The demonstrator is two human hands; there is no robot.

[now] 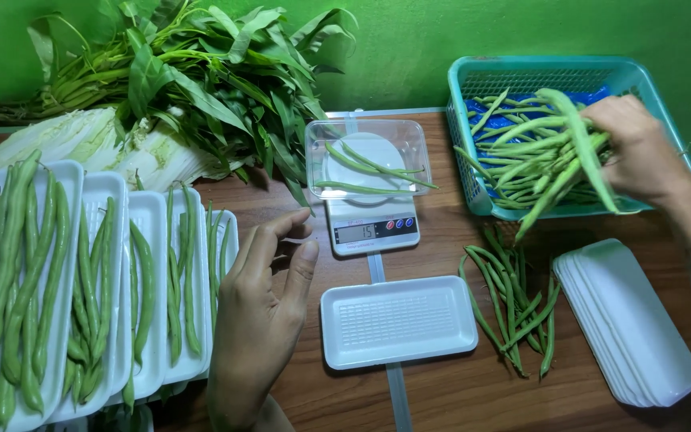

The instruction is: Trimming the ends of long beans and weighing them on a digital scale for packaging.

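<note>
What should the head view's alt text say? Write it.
A person's right hand grips a bunch of green beans over a teal basket, while the left hand hovers open beside a small scale.

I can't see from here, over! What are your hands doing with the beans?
Right hand grabbing a bunch of green beans in the teal basket. Left hand open, empty, beside the scale. Nothing in the way.

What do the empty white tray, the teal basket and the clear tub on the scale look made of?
Empty white tray: likely foam, matte, with a textured floor and soft rounded rim. Teal basket: moulded plastic, slightly glossy, with lattice walls. Clear tub: thin transparent plastic; the scale plate shows through it.
</note>
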